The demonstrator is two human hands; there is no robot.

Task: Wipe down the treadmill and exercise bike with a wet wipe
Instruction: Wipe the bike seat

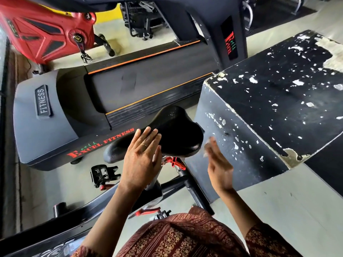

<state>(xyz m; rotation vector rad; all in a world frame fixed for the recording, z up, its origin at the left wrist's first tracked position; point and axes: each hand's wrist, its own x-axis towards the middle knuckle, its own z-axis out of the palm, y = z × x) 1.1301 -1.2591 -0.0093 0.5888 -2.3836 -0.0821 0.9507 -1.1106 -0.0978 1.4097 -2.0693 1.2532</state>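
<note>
Black textured saddle [176,132] of the exercise bike [199,197] sits mid-frame, nose pointing lower left, wide end toward the right. I see glossy patches on its top.

Left hand [141,160]: flat, fingers straight and close together, fingertips over the saddle's near-left side. I can't tell whether they're touching or just above. Thin ring [143,145] on one finger.

Right hand [219,167]: just right of the saddle's wide end, edge-on to the camera, holding a crumpled white wet wipe [207,147] up at the fingertips. That area is motion-blurred, so I can't make out the exact grip. The wipe is off the saddle, beside its right edge.

Under the saddle: a red clamp lever [175,162] on the seat post and a black pedal [102,175] with a red trim down left.

Treadmill [55,112] lies directly beyond the saddle, running left to right across the floor [278,210]. Grey motor cover carries a "FITNESS" badge [43,101], with red "EXCEL FITNESS" lettering [102,143] on the near side rail. Dark belt [152,80] has orange stripes along both edges. Treadmill upright [230,34] rises at the top right.

Right of the saddle, close to it: a large black box [278,89], paint chipped and peeling on its top and near face.

Far top left: a red exercise machine [37,34], behind the treadmill.

Bottom edge: patterned maroon garment [185,238].
</note>
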